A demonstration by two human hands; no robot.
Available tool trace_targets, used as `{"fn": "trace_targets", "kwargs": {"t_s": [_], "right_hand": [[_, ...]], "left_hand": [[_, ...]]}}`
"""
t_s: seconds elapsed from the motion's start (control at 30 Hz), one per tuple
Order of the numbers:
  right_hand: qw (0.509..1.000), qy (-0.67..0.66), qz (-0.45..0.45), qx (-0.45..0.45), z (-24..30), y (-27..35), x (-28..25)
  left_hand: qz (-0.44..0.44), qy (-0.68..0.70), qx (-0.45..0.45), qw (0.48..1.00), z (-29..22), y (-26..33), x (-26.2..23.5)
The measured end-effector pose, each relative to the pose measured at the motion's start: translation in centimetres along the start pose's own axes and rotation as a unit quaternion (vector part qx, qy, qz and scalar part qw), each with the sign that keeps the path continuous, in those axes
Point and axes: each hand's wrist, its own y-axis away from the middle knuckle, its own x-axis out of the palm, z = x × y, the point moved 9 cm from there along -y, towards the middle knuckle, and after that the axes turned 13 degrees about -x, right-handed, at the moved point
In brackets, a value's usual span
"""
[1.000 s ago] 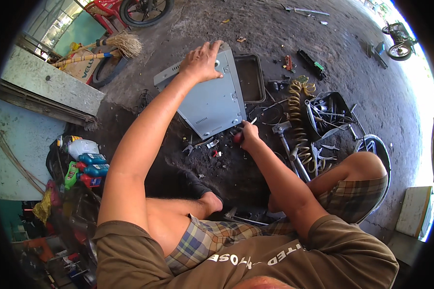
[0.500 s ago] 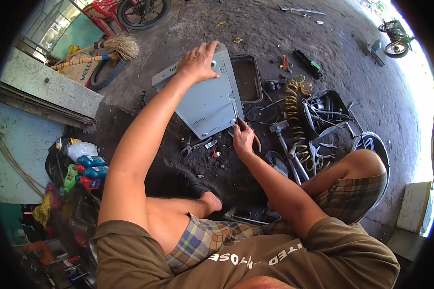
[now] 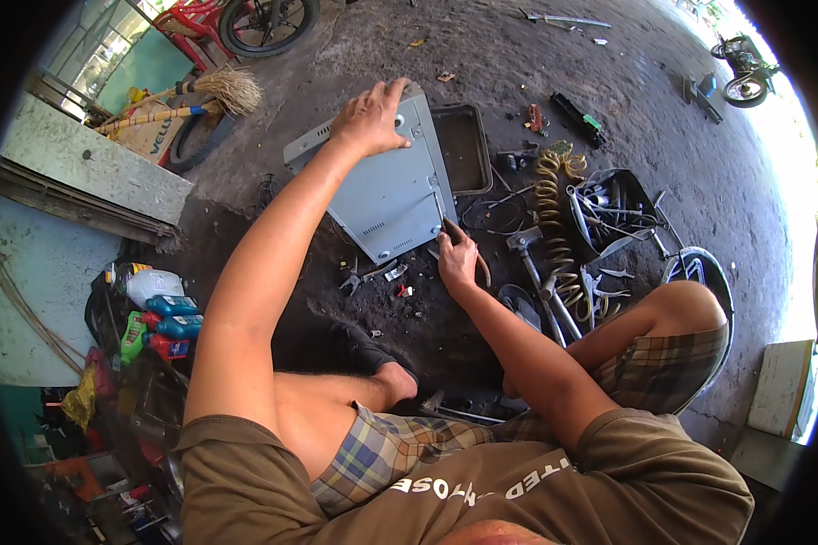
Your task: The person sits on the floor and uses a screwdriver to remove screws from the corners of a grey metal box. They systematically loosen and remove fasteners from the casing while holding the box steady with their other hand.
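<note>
A grey-blue metal case (image 3: pixel 386 195), with vent slots and round feet on its upward face, lies tilted on the dark ground before me. My left hand (image 3: pixel 369 120) grips its far corner, fingers over the far edge and thumb spread on the panel. At the near right corner, my right hand (image 3: pixel 459 257) is closed around a slim tool that looks like pliers (image 3: pixel 484 272), with a curved reddish handle showing below the fingers. A thin metal shaft (image 3: pixel 440 202) lies along the case's right side above that hand; its tip's contact is too small to tell.
A dark tray (image 3: pixel 485 150) lies behind the case. To the right are a hammer (image 3: pixel 529 256), a yellow coil spring (image 3: pixel 549 195) and a black tool bin (image 3: pixel 647 207). Small pliers (image 3: pixel 351 281) and scraps lie nearby. Several bottles (image 3: pixel 174 304) stand left.
Both hands keep their places on the case. The view has shifted very slightly; nothing else visibly moved.
</note>
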Motion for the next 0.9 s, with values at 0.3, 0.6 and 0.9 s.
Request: {"fn": "trace_targets", "kwargs": {"t_s": [0.3, 0.6, 0.9], "right_hand": [[1.000, 0.000, 0.010, 0.015, 1.0, 0.0, -0.4], [0.969, -0.191, -0.011, 0.159, -2.1, -0.7, -0.3], [0.994, -0.045, 0.075, 0.063, -2.2, -3.2, -1.6]], "left_hand": [[-0.012, 0.003, 0.000, 1.000, 0.4, -0.3, 0.5], [0.036, -0.010, -0.013, 0.999, 0.3, -0.4, 0.5], [0.025, -0.010, -0.012, 1.000, 0.4, -0.4, 0.6]]}}
